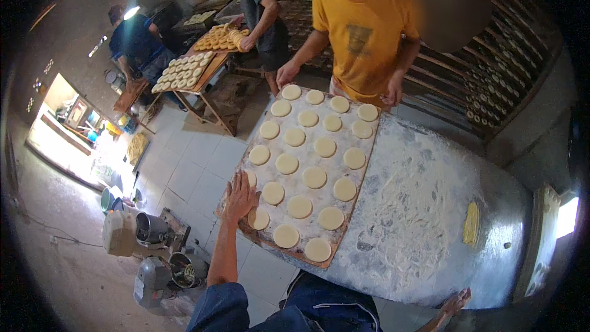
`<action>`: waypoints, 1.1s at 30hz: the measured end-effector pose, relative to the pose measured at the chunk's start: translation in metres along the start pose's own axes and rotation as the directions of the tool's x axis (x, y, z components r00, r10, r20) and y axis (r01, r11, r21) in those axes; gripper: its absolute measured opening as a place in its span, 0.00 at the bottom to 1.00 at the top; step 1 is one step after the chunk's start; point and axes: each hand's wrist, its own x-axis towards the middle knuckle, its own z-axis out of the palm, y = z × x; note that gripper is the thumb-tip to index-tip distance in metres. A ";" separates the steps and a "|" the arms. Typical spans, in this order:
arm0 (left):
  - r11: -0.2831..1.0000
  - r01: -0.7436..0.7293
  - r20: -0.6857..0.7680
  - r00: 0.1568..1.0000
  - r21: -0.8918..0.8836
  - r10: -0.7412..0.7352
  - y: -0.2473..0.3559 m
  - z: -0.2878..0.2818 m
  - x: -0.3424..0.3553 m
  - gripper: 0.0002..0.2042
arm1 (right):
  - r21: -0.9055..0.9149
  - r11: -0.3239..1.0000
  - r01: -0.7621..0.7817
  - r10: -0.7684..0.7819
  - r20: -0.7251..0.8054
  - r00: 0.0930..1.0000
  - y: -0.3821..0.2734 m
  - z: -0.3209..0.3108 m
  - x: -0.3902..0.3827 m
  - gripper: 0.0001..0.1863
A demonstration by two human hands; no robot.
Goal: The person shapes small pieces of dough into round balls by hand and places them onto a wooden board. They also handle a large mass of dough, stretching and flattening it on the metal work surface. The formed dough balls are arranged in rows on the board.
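- Head view: my left hand (239, 200) is open, palm down, at the left edge of the board (333, 167), partly covering a dough round — can't tell if pressing.
- Dough rounds (300, 207) sit in rows on the board, which lies on the floury table (393, 252).
- My right hand (453, 304): open, fingers extended, by the table's near edge — contact unclear.
- Person in a yellow shirt (365, 43) stands at the board's far end.

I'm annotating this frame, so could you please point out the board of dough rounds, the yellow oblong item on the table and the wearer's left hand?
Board (297, 184): head view, bare patch near its middle.
Yellow oblong item (471, 224): head view, its middle.
Left hand (239, 199): head view, back of the hand.
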 end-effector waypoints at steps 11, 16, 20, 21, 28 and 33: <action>0.466 0.231 -0.349 0.411 -0.854 -0.842 0.019 0.062 -0.192 0.23 | -0.177 0.973 0.148 -0.165 -0.085 0.983 0.030 -0.033 0.011 0.24; 0.296 0.382 0.033 0.658 -0.875 -0.752 0.104 0.124 -0.262 0.30 | -0.294 0.955 0.025 -0.046 -0.065 0.997 0.012 -0.031 0.012 0.21; 0.300 0.403 0.156 0.783 -0.865 -0.603 0.195 0.110 -0.261 0.33 | -0.358 0.933 0.047 -0.082 -0.082 0.993 0.006 -0.036 0.012 0.15; 0.340 0.430 0.166 0.790 -0.836 -0.591 0.214 0.096 -0.255 0.35 | -0.362 0.932 0.021 -0.040 -0.046 0.998 0.004 -0.036 0.007 0.13; 0.353 0.452 0.148 0.762 -0.820 -0.631 0.193 0.107 -0.240 0.35 | 0.056 0.972 0.228 -0.226 -0.041 0.973 -0.016 -0.034 0.003 0.07; 0.390 0.545 0.147 0.700 -0.742 -0.699 0.185 0.144 -0.225 0.34 | 0.178 0.957 0.231 -0.263 0.183 0.947 0.013 -0.031 0.010 0.16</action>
